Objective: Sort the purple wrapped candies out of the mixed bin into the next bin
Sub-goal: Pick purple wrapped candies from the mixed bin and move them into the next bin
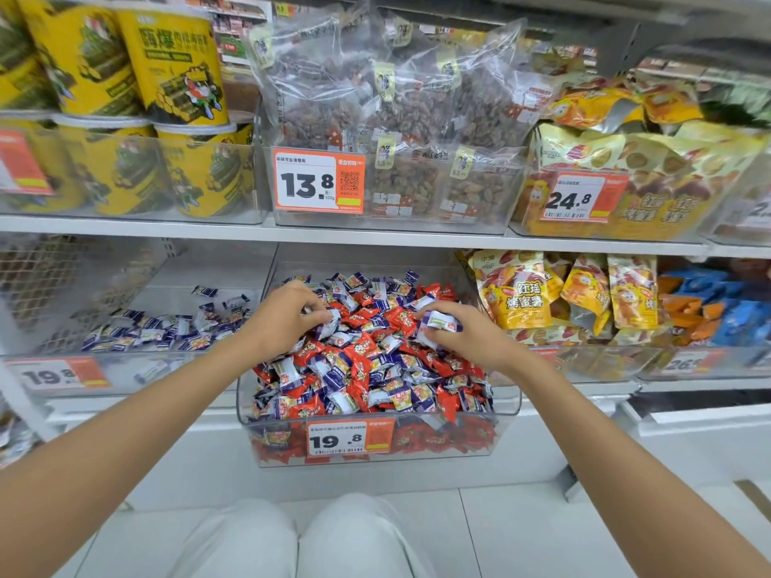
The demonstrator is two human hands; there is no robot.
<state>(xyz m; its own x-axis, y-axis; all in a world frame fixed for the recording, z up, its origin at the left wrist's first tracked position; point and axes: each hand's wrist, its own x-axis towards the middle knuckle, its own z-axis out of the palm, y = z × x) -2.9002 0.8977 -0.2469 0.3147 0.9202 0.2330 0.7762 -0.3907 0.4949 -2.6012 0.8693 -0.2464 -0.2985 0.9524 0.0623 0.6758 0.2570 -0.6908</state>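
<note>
Knees (300, 540) in pale trousers fill the bottom of the head view, over a white tiled floor (521, 531) just in front of the mixed bin (508, 404). That mixed bin is a clear plastic tub jutting forward from the lower shelf (584, 390), heaped with purple wrapped candies (333, 379) and red wrapped candies (359, 369) jumbled together, and an orange price label (350, 438) reading 19.8 is stuck on its front wall. Both bare forearms reach over the mixed bin's front rim. Above the left half of the heap, the left hand (283, 314) has its fingers curled down and pinches one purple-and-white candy between thumb and fingertips. Above the right half, the right hand (471, 335) grips a small clutch of purple wrapped candies, a white-and-purple one lying on top of its curled fingers. Just left of the mixed bin stands the next bin (200, 365), also clear, with a thin layer of sorted purple candies (175, 333) spread over its floor; an orange tag (58, 375) beginning 19 hangs on its front. Right of the mixed bin, yellow bags of roasted sweet potato (521, 294) stand upright in another clear tub. On the upper shelf (167, 227) above the mixed bin sit clear bags of dried fruit (400, 110) behind a 13.8 price tag (319, 181), with yellow snack tubs (175, 64) further left.
</note>
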